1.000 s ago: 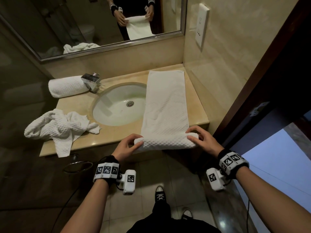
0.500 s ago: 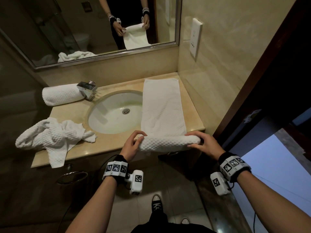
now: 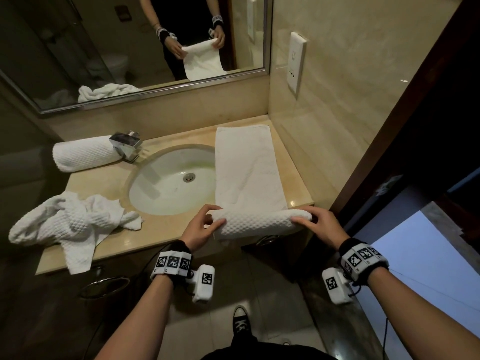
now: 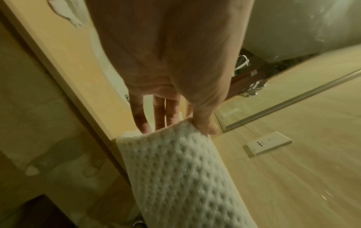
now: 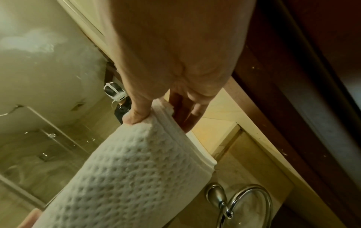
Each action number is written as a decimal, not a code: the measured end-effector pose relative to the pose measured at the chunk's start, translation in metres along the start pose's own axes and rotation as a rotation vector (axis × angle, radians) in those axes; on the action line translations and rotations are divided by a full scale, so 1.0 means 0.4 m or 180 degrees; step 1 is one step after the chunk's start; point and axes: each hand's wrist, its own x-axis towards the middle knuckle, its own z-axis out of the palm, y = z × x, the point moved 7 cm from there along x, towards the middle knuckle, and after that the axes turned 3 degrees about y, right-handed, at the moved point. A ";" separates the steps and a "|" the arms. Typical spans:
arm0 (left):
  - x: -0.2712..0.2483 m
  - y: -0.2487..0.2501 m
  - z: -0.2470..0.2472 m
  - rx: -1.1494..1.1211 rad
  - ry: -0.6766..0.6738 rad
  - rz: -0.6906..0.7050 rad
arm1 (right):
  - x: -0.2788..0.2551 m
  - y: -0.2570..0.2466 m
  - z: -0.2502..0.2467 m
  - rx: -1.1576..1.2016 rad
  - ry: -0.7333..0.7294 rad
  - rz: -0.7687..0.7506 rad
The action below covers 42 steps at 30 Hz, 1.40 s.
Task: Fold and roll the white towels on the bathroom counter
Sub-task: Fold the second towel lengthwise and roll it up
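Observation:
A long folded white towel (image 3: pixel 246 167) lies on the beige counter (image 3: pixel 104 183), right of the sink, running front to back. Its near end is turned into a short roll (image 3: pixel 257 222) at the counter's front edge. My left hand (image 3: pixel 205 226) pinches the roll's left end (image 4: pixel 175 154), thumb on top and fingers behind. My right hand (image 3: pixel 311 222) pinches the right end (image 5: pixel 146 146) the same way. A finished rolled towel (image 3: pixel 83 155) lies at the back left. A crumpled white towel (image 3: pixel 65 224) sits at the front left, one corner hanging over the edge.
The oval sink (image 3: pixel 174 181) with a chrome tap (image 3: pixel 127 145) fills the counter's middle. A mirror (image 3: pixel 130 48) spans the back wall. A tiled wall with a socket plate (image 3: pixel 296 63) closes the right side. A chrome towel ring (image 5: pixel 244 202) hangs below the counter front.
The roll at the towel's near end has grown thicker as both hands turned it away from me. The flat stretch of towel has shortened slightly.

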 end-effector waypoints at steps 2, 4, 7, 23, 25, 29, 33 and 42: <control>0.012 -0.015 -0.002 -0.0137 0.0051 -0.0143 | 0.007 -0.007 -0.005 0.0183 0.0008 -0.0040; 0.026 -0.031 0.000 -0.0179 0.0129 -0.0324 | 0.017 -0.010 -0.003 0.0303 -0.0033 -0.0096; 0.041 -0.060 0.004 -0.0306 0.0189 -0.0651 | 0.031 -0.019 0.010 0.0143 -0.0051 -0.0156; 0.051 -0.030 -0.016 0.0174 -0.0373 -0.0346 | 0.114 0.009 0.077 -0.0076 -0.0794 -0.0090; 0.060 -0.034 -0.010 0.0281 -0.0481 -0.0301 | 0.122 0.014 0.072 -0.0192 -0.0719 -0.0159; 0.076 -0.031 -0.007 0.0482 -0.0423 -0.0190 | 0.133 0.018 0.063 -0.0217 -0.0502 -0.0216; 0.082 -0.044 -0.015 0.0266 -0.0441 -0.0355 | 0.132 0.031 0.046 -0.0321 -0.0346 -0.0155; 0.085 -0.126 -0.001 -0.1050 0.0019 -0.1085 | 0.144 0.066 0.070 0.0447 -0.0100 0.0395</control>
